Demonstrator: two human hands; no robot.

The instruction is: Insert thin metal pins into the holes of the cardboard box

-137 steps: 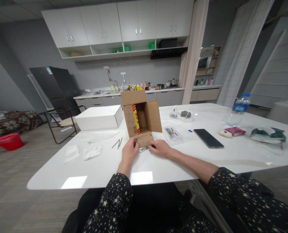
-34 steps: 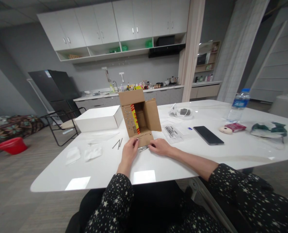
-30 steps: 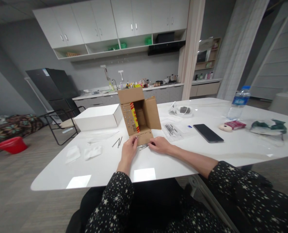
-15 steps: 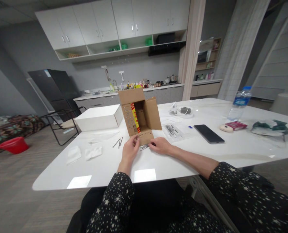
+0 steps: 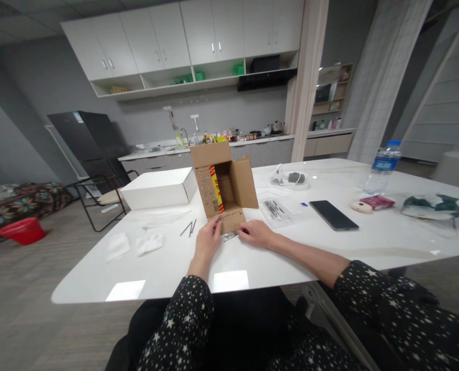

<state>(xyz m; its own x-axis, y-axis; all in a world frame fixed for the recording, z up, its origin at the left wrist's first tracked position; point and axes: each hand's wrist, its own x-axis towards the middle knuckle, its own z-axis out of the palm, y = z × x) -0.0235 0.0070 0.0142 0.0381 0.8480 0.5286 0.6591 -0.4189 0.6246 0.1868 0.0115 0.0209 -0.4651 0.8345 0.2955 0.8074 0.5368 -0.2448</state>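
An open cardboard box point(image 5: 225, 185) stands on the table with flaps spread; its front flap point(image 5: 233, 220) has a row of small dark holes or dots. My left hand point(image 5: 208, 238) holds that flap's left edge between thumb and fingers. By the flap's right corner is my right hand point(image 5: 255, 233), fingers bent together; what they hold, if anything, is hidden. Just beside those fingertips lie several thin metal pieces point(image 5: 230, 236) resembling nails. The box's left flap point(image 5: 205, 189) carries rows of small shiny spots and a yellow-and-red strip point(image 5: 216, 188).
Left on the table are more nail-like pieces point(image 5: 191, 227), white tissues point(image 5: 149, 243) and a white box point(image 5: 158, 188). To the right lie a clear bag of dark slim parts point(image 5: 278, 212), a phone point(image 5: 333, 215), a pink packet point(image 5: 377, 202) and a water bottle point(image 5: 383, 166).
The whole view has shifted slightly, with the scene a little lower in the picture. Both hands keep nearly the same places at the flap.
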